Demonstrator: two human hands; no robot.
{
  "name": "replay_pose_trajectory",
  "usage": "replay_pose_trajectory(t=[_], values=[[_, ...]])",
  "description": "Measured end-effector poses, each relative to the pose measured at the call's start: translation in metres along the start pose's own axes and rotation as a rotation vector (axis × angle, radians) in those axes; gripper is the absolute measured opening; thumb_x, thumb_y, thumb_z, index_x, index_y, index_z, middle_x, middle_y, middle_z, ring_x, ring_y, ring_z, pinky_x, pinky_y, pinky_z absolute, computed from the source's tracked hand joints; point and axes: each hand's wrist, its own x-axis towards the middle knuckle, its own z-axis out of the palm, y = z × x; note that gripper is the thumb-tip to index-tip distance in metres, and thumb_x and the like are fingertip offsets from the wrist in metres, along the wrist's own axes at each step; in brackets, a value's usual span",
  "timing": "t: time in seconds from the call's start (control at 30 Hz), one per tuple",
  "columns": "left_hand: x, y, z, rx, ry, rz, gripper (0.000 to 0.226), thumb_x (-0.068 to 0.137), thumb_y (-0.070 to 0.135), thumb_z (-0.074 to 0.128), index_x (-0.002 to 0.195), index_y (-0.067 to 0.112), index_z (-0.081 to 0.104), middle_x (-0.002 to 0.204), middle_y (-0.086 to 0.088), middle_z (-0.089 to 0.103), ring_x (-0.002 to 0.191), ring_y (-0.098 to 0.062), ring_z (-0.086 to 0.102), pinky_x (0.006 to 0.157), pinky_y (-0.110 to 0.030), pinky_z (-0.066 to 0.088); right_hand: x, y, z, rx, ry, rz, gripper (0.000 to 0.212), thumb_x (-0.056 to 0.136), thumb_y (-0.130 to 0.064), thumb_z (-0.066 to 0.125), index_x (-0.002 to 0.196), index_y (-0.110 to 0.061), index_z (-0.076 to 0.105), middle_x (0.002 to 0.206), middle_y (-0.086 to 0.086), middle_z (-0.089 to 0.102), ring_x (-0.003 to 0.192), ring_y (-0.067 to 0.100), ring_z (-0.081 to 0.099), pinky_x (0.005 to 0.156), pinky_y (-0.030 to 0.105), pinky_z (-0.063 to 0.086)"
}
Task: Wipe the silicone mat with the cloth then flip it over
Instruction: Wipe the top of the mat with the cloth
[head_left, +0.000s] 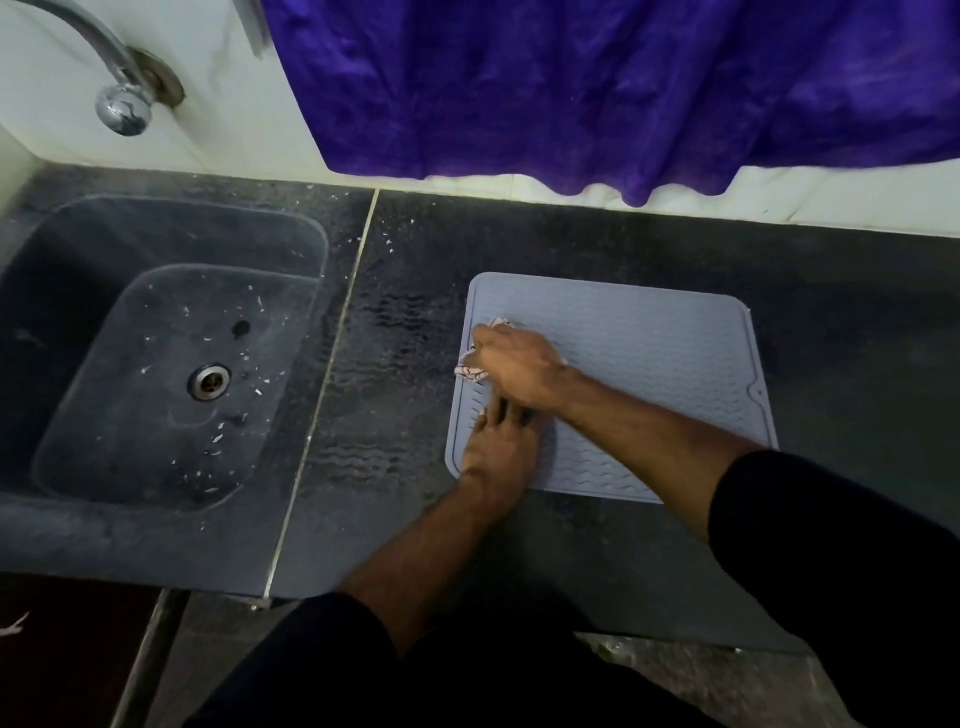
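A pale blue silicone mat (649, 364) with wavy ridges lies flat on the dark counter, to the right of the sink. My right hand (519, 366) is shut on a small white cloth with red lines (474, 370) and presses it on the mat's left part. Most of the cloth is hidden under that hand. My left hand (501, 441) lies flat on the mat's near left corner, fingers spread, just below the right hand and partly under it.
A dark stone sink (156, 364) with a metal drain and white flecks lies at the left, a chrome tap (122, 104) above it. A purple curtain (623, 88) hangs over the back wall. Wet streaks mark the counter (384, 332) left of the mat.
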Motion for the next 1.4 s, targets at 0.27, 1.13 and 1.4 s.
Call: replay_pose_trajectory(t=[0.27, 1.13, 1.4], values=[[-0.002, -0.004, -0.003, 0.020, 0.011, 0.042, 0.061, 0.102, 0.019, 0.033, 0.155, 0.012, 0.004, 0.160, -0.018, -0.001, 0.148, -0.038, -0.002, 0.120, -0.046, 0.011, -0.001, 0.005, -0.012, -0.020, -0.045, 0.045, 0.024, 0.084, -0.040, 0.063, 0.094, -0.020, 0.054, 0.088, 0.003, 0.059, 0.067, 0.016, 0.044, 0.054, 0.029, 0.032], [-0.002, -0.024, -0.039, -0.011, -0.003, -0.054, 0.064, 0.086, 0.048, 0.063, 0.139, 0.018, 0.041, 0.135, -0.010, 0.039, 0.122, -0.030, 0.044, 0.096, -0.047, 0.044, -0.113, 0.086, -0.006, -0.190, 0.038, 0.481, 0.033, 0.088, -0.010, 0.057, 0.121, -0.010, 0.061, 0.120, 0.015, 0.051, 0.107, 0.033, 0.054, 0.086, 0.042, 0.049], [0.007, -0.019, -0.043, 0.006, -0.064, -0.021, 0.064, 0.085, 0.044, 0.066, 0.139, 0.023, 0.039, 0.134, -0.009, 0.038, 0.121, -0.031, 0.044, 0.096, -0.048, 0.044, -0.133, 0.072, 0.004, -0.198, 0.028, 0.305, 0.041, 0.093, -0.018, 0.054, 0.133, -0.013, 0.048, 0.139, 0.012, 0.041, 0.123, 0.031, 0.044, 0.099, 0.041, 0.041]])
